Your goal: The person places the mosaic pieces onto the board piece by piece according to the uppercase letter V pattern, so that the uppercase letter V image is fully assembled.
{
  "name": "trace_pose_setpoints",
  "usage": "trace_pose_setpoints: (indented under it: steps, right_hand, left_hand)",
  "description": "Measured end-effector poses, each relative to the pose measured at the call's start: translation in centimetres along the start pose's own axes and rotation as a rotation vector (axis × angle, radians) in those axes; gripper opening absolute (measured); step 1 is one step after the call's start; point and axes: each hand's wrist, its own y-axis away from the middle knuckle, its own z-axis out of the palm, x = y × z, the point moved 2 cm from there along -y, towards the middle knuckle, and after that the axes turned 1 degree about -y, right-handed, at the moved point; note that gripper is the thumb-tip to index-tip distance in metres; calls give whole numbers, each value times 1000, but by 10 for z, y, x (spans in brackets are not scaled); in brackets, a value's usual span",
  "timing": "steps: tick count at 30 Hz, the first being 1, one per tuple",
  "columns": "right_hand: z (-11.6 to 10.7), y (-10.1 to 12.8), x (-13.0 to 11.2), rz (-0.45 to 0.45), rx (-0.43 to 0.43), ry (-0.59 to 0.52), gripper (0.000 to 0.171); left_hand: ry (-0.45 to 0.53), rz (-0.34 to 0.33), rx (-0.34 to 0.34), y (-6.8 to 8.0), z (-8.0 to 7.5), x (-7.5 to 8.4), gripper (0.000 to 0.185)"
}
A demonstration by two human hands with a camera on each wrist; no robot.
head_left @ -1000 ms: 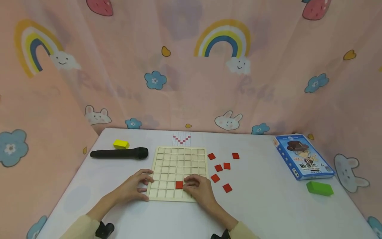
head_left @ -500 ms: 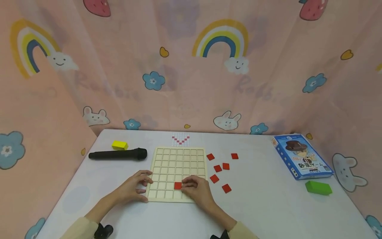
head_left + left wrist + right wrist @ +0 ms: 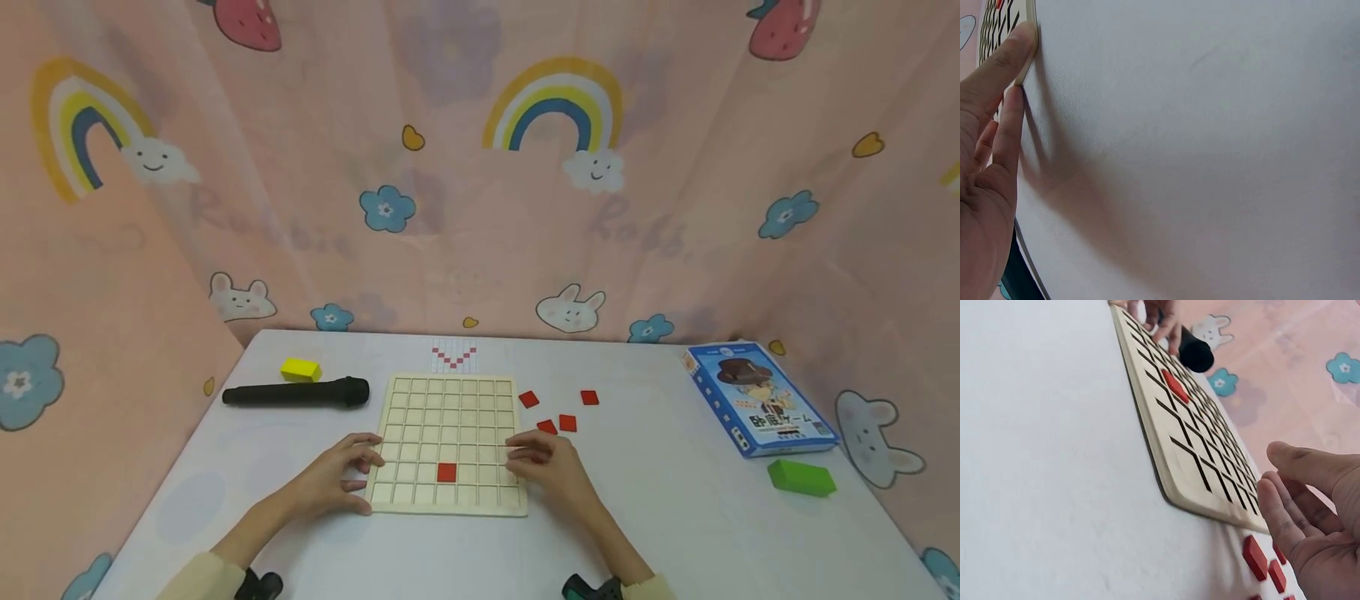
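A pale wooden grid board (image 3: 450, 417) lies flat on the white table. One red square tile (image 3: 446, 472) sits in a cell in its second row from the near edge. My left hand (image 3: 333, 473) rests at the board's left edge, thumb at the near corner; in the left wrist view its fingers (image 3: 1009, 134) look fairly straight against the rim. Over the right edge is my right hand (image 3: 551, 468), thumb and fingers apart around nothing. Several loose red tiles (image 3: 567, 423) lie right of the board, some hidden behind that hand.
A small card with a red V pattern (image 3: 453, 356) lies beyond the board. To the left are a black microphone (image 3: 296, 392) and a yellow block (image 3: 301, 370). A blue game box (image 3: 761, 398) and a green block (image 3: 801, 477) stand at the right.
My right hand has let go of the red tile, which stays in its cell, and has moved right to the board's right edge. The left hand keeps its place.
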Motion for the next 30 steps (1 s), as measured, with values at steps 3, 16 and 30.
trace_pose_setpoints:
  steps: [3, 16, 30]
  right_hand:
    - [-19, 3, 3, 6, -3, 16, 31]
    - [-87, 14, 35, 76, -232, 151, 36]
    - [-97, 8, 45, 58, -302, 147, 29]
  left_hand:
    - [7, -4, -2, 1, 0, 1, 54]
    - [17, 8, -1, 2, 1, 0, 55]
    - [33, -4, -10, 3, 1, 2, 54]
